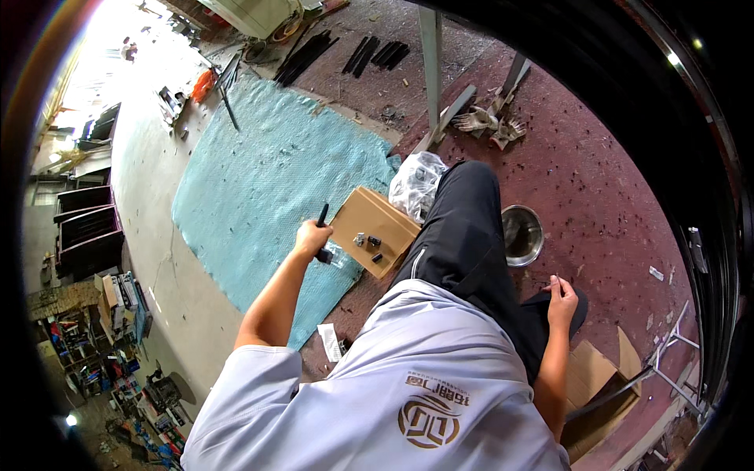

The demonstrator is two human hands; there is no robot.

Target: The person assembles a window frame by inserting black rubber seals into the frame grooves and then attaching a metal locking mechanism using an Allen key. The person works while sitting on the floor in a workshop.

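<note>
One black stick-like tool (323,255), and it's right there just off the left edge of the brown cardboard box (389,216)! The left hand (314,239) has it, fingers wrapped tightly around the middle, an end poking out above and below the fist. Over to the right hand (561,301), well apart to the box's lower right: thumb and fingertips bent nearly together, a narrow gap at most, and whether anything tiny sits between them, I cannot tell.

On top of the box, three small parts: one silvery fitting (359,239), and two black pieces (377,257) to its right. Hard against the box's upper right side, a clear plastic bag (415,184); left of the box, a wide pale-blue mat (263,173). Right of it, past the dark trouser leg (463,220), sits a round metal bowl (539,245). Far above and right of the box, work gloves (477,121) lie on the reddish floor (605,196).
</note>
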